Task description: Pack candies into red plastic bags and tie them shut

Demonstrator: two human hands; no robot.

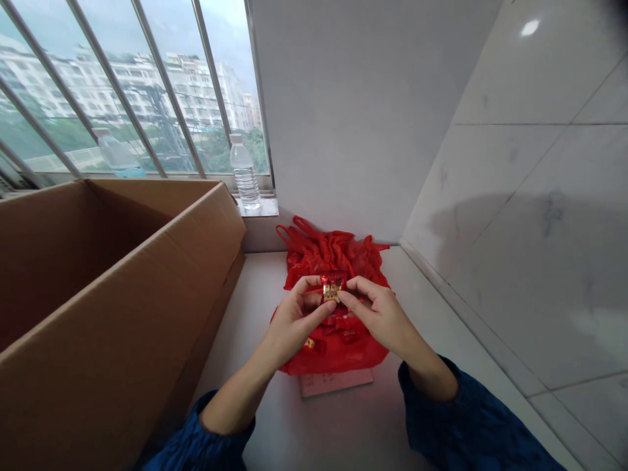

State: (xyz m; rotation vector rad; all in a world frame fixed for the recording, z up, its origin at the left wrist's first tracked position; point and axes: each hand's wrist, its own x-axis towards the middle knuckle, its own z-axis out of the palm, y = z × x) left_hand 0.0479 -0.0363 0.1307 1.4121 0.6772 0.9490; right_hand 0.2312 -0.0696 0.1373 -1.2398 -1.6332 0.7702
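Note:
Between my fingertips is a small red and gold wrapped candy [333, 288]. My left hand [300, 313] pinches its left side, and my right hand [375, 306] grips its right side. Both hands are over a red plastic bag [338, 356], which lies on the white surface with its handles bunched toward the wall. Several more small red and gold wrapped pieces [314, 344] rest on the bag beneath my hands, partly hidden by them. A pink printed card or packet [336, 382] sticks out from under the bag's near edge.
A large open cardboard box [122, 281] takes up the left side. A clear water bottle [244, 173] stands on the sill [260, 207] by the barred window, with another plastic bottle [118, 154] behind the box. A grey wall and a tiled wall [530, 261] bound the back and right.

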